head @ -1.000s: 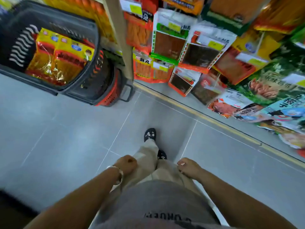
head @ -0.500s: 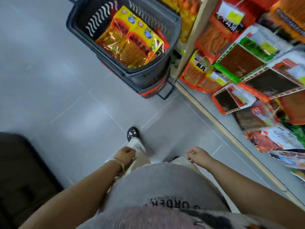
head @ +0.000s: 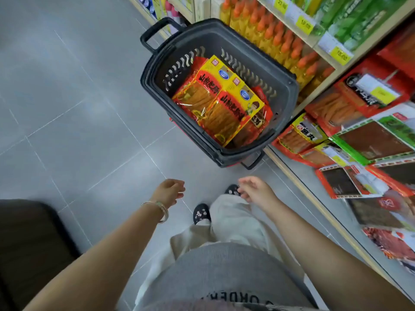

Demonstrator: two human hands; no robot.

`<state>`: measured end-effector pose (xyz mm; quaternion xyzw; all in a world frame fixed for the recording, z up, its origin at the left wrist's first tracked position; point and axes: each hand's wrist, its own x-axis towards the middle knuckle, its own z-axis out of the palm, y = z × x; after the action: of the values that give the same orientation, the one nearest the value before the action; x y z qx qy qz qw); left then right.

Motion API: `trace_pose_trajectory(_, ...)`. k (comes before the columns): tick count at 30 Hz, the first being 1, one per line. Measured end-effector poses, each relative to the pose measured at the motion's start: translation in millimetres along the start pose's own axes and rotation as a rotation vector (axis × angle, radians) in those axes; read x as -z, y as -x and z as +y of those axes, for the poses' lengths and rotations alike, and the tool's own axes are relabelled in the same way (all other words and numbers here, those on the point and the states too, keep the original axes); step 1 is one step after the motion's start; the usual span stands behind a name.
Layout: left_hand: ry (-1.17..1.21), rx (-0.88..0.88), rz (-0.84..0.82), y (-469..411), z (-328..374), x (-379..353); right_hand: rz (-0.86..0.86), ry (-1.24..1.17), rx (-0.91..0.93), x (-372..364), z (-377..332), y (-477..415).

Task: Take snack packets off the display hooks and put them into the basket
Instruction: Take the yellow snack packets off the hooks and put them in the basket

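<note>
— The hands?
— Left hand (head: pixel 170 191) and right hand (head: pixel 254 189) hang apart, fingers loosely curled, holding nothing.
— The snack packets (head: pixel 222 104)?
— In the basket (head: pixel 289 104) on the floor (head: pixel 89 108) ahead; hanging packets (head: pixel 370 140) just beside it, right.

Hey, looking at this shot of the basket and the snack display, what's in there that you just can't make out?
All in the head view:
1. Packet count in the basket: the two top yellow-and-red packets cover whatever lies beneath.
2. Display hooks: covered by the hanging packets and their labels.
3. Lower-right packets: blurred and cut off by the right edge.
4. Dark object, lower left: cut off by the edge, too dark to identify.
</note>
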<state>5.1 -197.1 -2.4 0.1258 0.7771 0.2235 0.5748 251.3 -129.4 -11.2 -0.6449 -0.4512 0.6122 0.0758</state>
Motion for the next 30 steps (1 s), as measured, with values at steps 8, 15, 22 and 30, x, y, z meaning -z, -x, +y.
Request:
trace_pose_trajectory(8,0.077,-0.066,0.013,-49.3,90.4,-10.2,0.011,-0.172,-0.046,16.5,-100.5,-113.6)
trace_pose_trajectory(15,0.073,-0.112,0.041,-112.9,167.3,-21.0,0.075,-0.378,-0.334,33.6,-115.9,-231.8)
trace_pose_trajectory(22,0.106,-0.110,-0.005,-149.5,202.0,-29.4,0.169,-0.436,-0.601,28.1,-103.6,-277.0)
trace_pose_trajectory(30,0.020,-0.130,-0.077,-162.6,228.7,-14.4,0.337,-0.468,-0.470,22.9,-110.2,-273.4)
